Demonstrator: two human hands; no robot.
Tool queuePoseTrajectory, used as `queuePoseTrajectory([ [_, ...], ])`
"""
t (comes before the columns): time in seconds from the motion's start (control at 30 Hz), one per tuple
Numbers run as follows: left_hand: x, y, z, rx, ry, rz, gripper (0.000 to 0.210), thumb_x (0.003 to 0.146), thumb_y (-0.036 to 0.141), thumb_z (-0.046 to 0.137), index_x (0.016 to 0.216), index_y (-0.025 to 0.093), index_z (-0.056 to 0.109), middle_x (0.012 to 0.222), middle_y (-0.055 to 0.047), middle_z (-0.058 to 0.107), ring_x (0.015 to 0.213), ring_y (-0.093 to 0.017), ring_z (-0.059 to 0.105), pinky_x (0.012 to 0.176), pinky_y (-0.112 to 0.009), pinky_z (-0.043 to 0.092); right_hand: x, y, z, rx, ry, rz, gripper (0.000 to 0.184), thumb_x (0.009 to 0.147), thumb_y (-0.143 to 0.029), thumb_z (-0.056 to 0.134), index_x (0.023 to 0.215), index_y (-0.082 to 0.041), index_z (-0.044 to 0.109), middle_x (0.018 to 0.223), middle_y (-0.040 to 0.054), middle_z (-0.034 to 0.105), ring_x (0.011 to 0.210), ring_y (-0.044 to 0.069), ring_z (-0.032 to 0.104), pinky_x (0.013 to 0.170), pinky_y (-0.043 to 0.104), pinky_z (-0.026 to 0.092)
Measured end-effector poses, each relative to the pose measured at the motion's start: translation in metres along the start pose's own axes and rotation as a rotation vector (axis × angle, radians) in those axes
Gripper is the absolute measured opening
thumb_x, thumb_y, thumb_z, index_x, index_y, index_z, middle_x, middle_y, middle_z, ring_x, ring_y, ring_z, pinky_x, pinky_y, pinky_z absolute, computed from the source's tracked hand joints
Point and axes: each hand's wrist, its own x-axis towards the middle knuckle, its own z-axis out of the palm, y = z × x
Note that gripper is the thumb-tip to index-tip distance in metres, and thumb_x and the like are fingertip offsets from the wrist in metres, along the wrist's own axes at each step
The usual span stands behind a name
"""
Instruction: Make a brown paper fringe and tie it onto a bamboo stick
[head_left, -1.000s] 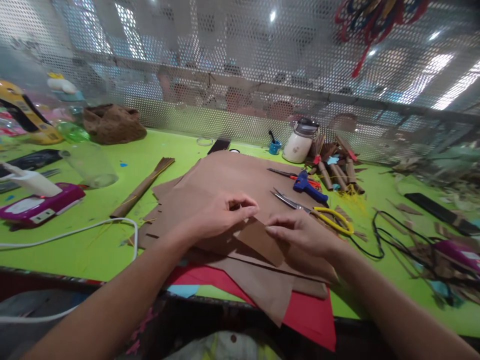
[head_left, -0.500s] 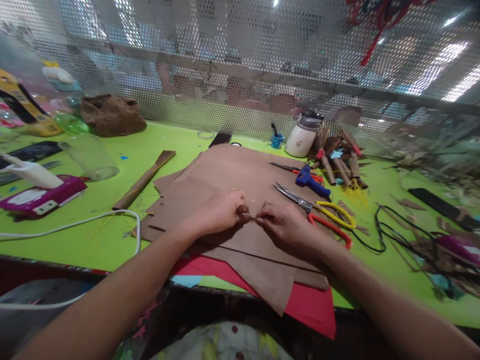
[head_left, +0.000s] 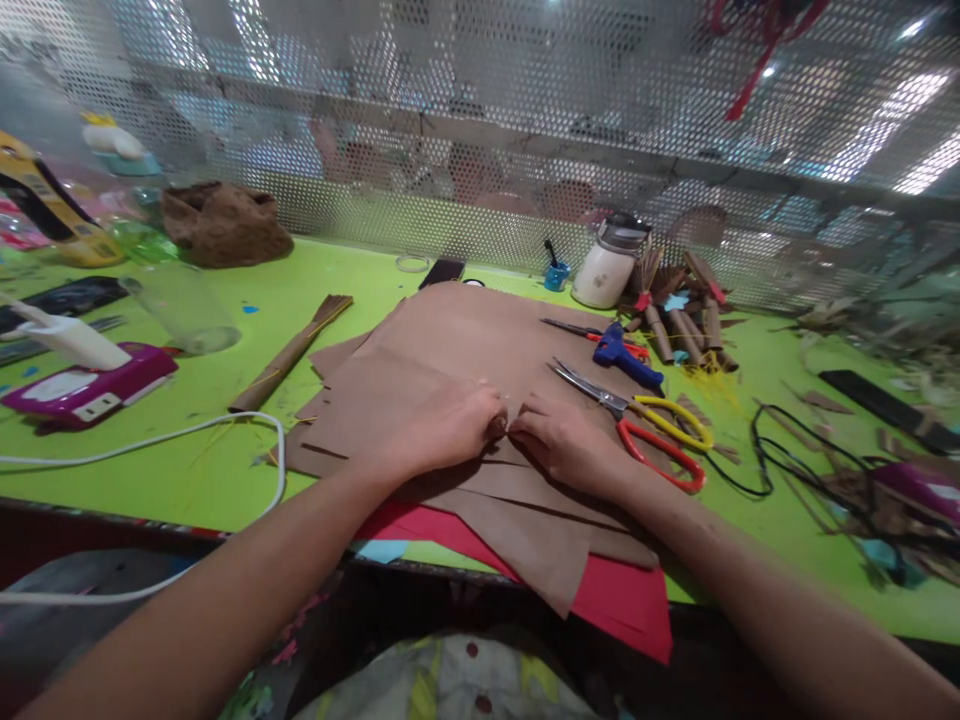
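Over a stack of brown paper sheets (head_left: 442,330), my two hands meet with their fingertips almost touching. My left hand (head_left: 457,425) is curled closed around a small dark brown piece (head_left: 497,426), possibly crumpled paper, mostly hidden by the fingers. Beside it my right hand (head_left: 566,440) is closed in a pinch; what lies between its fingertips is too small to make out. Yellow-and-red-handled scissors (head_left: 626,408) lie open just right of my right hand. Beyond them is a tool with a blue handle (head_left: 626,358). Red paper (head_left: 622,610) sticks out under the stack at the table's front edge.
A rolled brown paper bundle (head_left: 292,355) lies to the left, near a purple power strip (head_left: 90,385) and white cable (head_left: 283,455). A clear cup (head_left: 184,310) lies behind. A white jar (head_left: 602,268) and small paper bundles (head_left: 679,325) stand back right; a black cord (head_left: 765,450) crosses the right side.
My fingertips have come closer together, and the thin strip that showed between them is no longer visible. The view has shifted slightly; the tools stay in place.
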Motion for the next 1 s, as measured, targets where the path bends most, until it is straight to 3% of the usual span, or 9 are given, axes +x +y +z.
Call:
queuePoseTrajectory([
  [0.5, -0.009, 0.008, -0.009, 0.267, -0.031, 0.028, 0.022, 0.082, 0.013, 0.043, 0.067, 0.015, 0.059, 0.074, -0.007, 0.058, 0.071, -0.017, 0.051, 0.067, -0.029, 0.04, -0.011, -0.004, -0.013, -0.21, -0.1, 0.096, 0.021, 0.09, -0.017, 0.044, 0.075, -0.014, 0.058, 0.077, 0.006, 0.055, 0.07, 0.014, 0.046, 0.065, 0.027, 0.034],
  [1.0, -0.015, 0.009, -0.019, 0.356, -0.095, -0.033, 0.018, 0.084, 0.019, 0.042, 0.076, 0.015, 0.057, 0.075, -0.007, 0.059, 0.069, -0.019, 0.052, 0.063, -0.031, 0.039, -0.02, -0.013, -0.016, -0.47, -0.11, -0.025, 0.013, 0.087, -0.009, 0.046, 0.081, -0.012, 0.057, 0.083, 0.0084, 0.055, 0.077, 0.02, 0.043, 0.068, 0.031, 0.035],
])
